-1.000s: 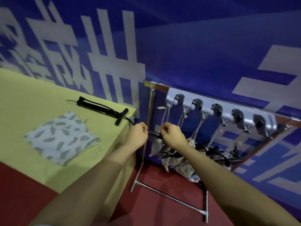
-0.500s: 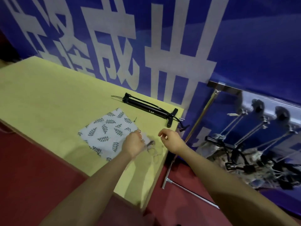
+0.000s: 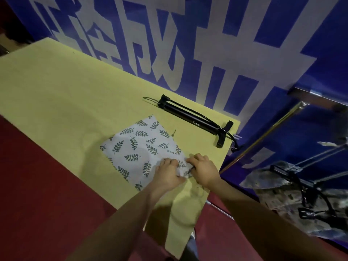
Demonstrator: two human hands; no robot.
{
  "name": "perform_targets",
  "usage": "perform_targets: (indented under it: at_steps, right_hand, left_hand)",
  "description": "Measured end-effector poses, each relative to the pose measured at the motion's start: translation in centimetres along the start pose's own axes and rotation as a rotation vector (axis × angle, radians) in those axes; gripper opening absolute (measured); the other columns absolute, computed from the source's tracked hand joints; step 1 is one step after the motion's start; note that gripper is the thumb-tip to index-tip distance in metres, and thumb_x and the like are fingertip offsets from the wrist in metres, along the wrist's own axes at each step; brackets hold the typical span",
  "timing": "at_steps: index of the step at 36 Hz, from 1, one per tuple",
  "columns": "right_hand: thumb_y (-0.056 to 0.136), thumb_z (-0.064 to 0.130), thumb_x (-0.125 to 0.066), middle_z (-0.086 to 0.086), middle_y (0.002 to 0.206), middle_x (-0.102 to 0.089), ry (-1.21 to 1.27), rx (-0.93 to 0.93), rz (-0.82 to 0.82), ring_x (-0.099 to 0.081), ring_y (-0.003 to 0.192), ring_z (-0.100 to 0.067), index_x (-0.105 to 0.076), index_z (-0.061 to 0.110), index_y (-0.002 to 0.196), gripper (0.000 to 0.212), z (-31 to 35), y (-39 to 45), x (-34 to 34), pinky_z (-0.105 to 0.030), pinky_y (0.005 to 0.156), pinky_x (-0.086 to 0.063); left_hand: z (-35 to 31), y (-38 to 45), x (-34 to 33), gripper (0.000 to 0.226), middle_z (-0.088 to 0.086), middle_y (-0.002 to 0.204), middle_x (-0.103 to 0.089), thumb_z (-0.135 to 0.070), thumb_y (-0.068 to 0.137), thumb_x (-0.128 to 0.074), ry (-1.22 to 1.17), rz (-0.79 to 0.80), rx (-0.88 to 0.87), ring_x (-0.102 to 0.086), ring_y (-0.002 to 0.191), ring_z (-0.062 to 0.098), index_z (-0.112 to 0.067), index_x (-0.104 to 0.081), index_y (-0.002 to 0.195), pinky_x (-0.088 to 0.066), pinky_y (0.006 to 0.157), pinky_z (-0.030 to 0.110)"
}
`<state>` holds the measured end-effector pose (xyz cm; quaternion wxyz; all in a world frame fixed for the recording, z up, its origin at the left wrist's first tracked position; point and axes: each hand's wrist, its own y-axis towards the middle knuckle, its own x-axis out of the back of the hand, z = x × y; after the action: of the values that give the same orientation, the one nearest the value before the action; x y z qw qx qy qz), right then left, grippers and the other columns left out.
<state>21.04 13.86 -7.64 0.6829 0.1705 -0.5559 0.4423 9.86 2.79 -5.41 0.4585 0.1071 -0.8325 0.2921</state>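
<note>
L hand [image 3: 166,175] & R hand [image 3: 204,171] sit close together at the near-right corner of a leaf-print cloth [image 3: 135,147], backs of both hands up. L fingers [image 3: 170,162] are curled & bunch the cloth corner up off the surface. A fold of fabric shows btw the two hands. R fingers [image 3: 197,159] are curled too, gripping the same corner from the right side. A small dark bit shows under the R fingers, next to the fold, but it's too hidden to say what it is. The hands nearly touch, w/ only the pinched fabric btw them.

Cloth: white w/ green leaf sprigs, roughly rectangular, lying flat on the yellow surface [image 3: 66,95] except for the lifted corner. It sits near the surface's right end, close to the front edge. A small thread-like scrap [image 3: 174,132] lies just beside its far edge.

Beyond the cloth & apart from it, a black floor pump [image 3: 190,117] lies on its side near the back of the surface, w/ its hose running along the barrel. Behind it hangs a blue banner [image 3: 329,63] w/ big white characters. Right of the surface & lower down stands a metal rack [image 3: 263,137] w/ patterned cloths [image 3: 282,196] & black clips [image 3: 308,214], all blurred. Red floor [image 3: 37,185] lies in front of the surface.
</note>
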Motion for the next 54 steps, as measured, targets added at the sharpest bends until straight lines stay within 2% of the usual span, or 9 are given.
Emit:
perform_targets:
  at_steps: [5,9,17,23,27,31,40,46,54]
  right_hand:
    - [0.094,0.018,-0.046,-0.004,0.101,-0.059,0.172,0.074,-0.152,-0.056,0.098,-0.027,-0.064,0.016,0.098,0.018,1.1,1.6,0.8,-0.035,0.086,-0.035]
    - [0.098,0.023,-0.045,-0.009,0.085,-0.066,0.463,-0.010,-0.173,-0.061,0.082,-0.032,-0.054,0.009,0.089,0.019,2.0,3.1,2.0,-0.039,0.078,-0.046]
    - [0.091,0.004,-0.049,-0.012,0.083,-0.067,0.684,-0.014,-0.184,-0.061,0.077,-0.024,-0.062,0.006,0.090,0.014,2.7,4.3,3.8,-0.030,0.067,-0.044]
    - [0.092,0.010,-0.056,0.002,0.068,-0.057,0.711,0.036,0.017,-0.050,0.064,-0.012,-0.061,0.016,0.076,0.018,2.3,5.3,4.5,-0.020,0.056,-0.037]
    - [0.096,0.023,-0.050,0.006,0.089,-0.065,0.967,-0.068,-0.003,-0.060,0.089,-0.015,-0.067,0.021,0.092,0.018,2.2,7.1,5.1,-0.031,0.086,-0.046]
    - [0.099,0.025,-0.042,-0.006,0.111,-0.064,0.678,-0.071,-0.150,-0.062,0.101,-0.025,-0.064,0.013,0.111,0.028,1.7,10.2,5.2,-0.043,0.092,-0.049]
    - [0.095,0.008,-0.046,-0.010,0.132,-0.038,0.066,0.143,0.098,-0.036,0.119,-0.031,-0.046,0.024,0.136,0.044,0.7,14.8,3.4,-0.040,0.102,-0.038]
    - [0.093,0.006,-0.046,-0.015,0.118,-0.042,0.162,0.066,0.062,-0.039,0.109,-0.034,-0.056,0.006,0.103,0.014,0.7,15.3,2.9,-0.037,0.096,-0.037]
    - [0.091,0.000,-0.042,-0.016,0.099,-0.054,0.344,0.022,-0.083,-0.051,0.096,-0.032,-0.053,0.008,0.087,0.014,0.4,14.3,3.3,-0.041,0.086,-0.045]
  left_hand:
    - [0.1,0.6,0.4,0.047,0.005,0.124,-0.049,-0.043,0.089,-0.054,0.060,-0.057,-0.047,-0.043,0.117,0.022,-0.013,-0.047,0.125,-0.036,0.097,0.033]
    - [0.5,0.6,2.3,0.024,0.007,0.093,-0.060,-0.014,0.098,-0.041,-0.171,-0.206,-0.055,-0.058,0.077,0.019,-0.007,-0.058,0.113,-0.051,0.068,0.033]
    - [1.3,-0.3,6.8,0.035,0.005,0.126,-0.044,0.008,0.090,-0.038,0.049,-0.158,-0.379,-0.042,0.065,0.012,-0.011,-0.047,0.117,-0.028,0.047,0.018]
    - [1.9,1.3,8.0,0.063,-0.002,0.158,-0.019,0.013,0.087,-0.034,0.165,-0.190,-0.168,-0.055,0.116,0.022,-0.010,-0.033,0.145,-0.050,0.087,0.036]
    - [2.4,2.5,8.0,0.058,-0.003,0.146,-0.037,0.008,0.087,-0.035,0.106,-0.180,-0.074,-0.055,0.113,0.022,-0.016,-0.042,0.140,-0.050,0.081,0.034]
    - [2.6,3.8,7.8,0.046,-0.004,0.130,-0.055,0.003,0.087,-0.040,0.022,-0.257,0.019,-0.060,0.104,0.020,-0.018,-0.060,0.123,-0.049,0.079,0.031]
    - [2.2,6.4,7.6,0.036,-0.003,0.119,-0.062,-0.001,0.090,-0.042,-0.029,-0.310,0.089,-0.063,0.094,0.019,-0.018,-0.067,0.110,-0.048,0.072,0.029]
    - [2.1,7.2,7.4,0.038,-0.001,0.114,-0.064,0.001,0.088,-0.041,-0.061,-0.336,0.104,-0.064,0.087,0.021,-0.017,-0.069,0.106,-0.053,0.069,0.033]
    - [2.4,6.7,7.4,0.047,0.001,0.122,-0.061,0.008,0.082,-0.039,-0.125,-0.329,0.032,-0.062,0.099,0.024,-0.014,-0.067,0.113,-0.054,0.073,0.040]
